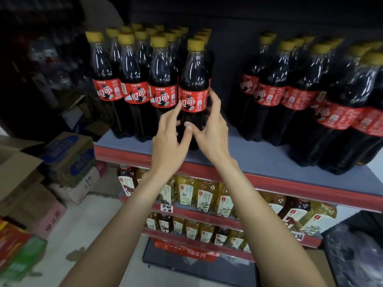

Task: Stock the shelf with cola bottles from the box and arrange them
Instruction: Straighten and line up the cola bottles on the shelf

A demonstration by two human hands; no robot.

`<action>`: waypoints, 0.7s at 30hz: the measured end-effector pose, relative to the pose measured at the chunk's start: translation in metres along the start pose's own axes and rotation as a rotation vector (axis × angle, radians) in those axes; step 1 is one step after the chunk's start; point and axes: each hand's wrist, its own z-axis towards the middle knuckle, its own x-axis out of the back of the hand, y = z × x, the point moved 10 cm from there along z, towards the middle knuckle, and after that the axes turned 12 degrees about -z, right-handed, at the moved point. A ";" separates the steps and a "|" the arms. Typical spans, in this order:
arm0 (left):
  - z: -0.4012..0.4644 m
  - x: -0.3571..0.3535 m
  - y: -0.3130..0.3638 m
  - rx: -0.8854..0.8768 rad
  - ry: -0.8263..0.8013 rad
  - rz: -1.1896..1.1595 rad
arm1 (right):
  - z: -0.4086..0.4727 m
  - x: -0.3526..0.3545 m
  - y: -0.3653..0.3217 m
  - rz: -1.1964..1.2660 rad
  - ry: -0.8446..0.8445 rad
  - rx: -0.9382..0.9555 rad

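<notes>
Both hands' fingers, left hand and right hand, loosely cup the front cola bottle on the shelf

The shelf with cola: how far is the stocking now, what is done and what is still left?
Done: a dense block of cola bottles fills the left of the shelf, and a second group stands at the right. In hand: the left hand and right hand are both on the front bottle, seemingly setting it in place. Left: a bare gap between the groups. The supply box cannot be identified.
</notes>
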 end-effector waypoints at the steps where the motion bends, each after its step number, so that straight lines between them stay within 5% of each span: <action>1: 0.001 0.000 -0.001 -0.003 0.003 0.009 | 0.001 -0.002 0.000 0.003 0.003 0.002; 11: -0.002 0.013 0.017 -0.129 0.230 -0.105 | 0.006 0.004 0.009 0.079 -0.106 0.031; 16: 0.001 -0.033 0.060 -0.307 0.132 -0.310 | -0.013 0.081 0.059 0.018 0.226 -0.067; 21: 0.050 -0.112 0.037 -0.034 -0.018 -0.367 | -0.016 0.115 0.096 -0.337 0.350 -0.148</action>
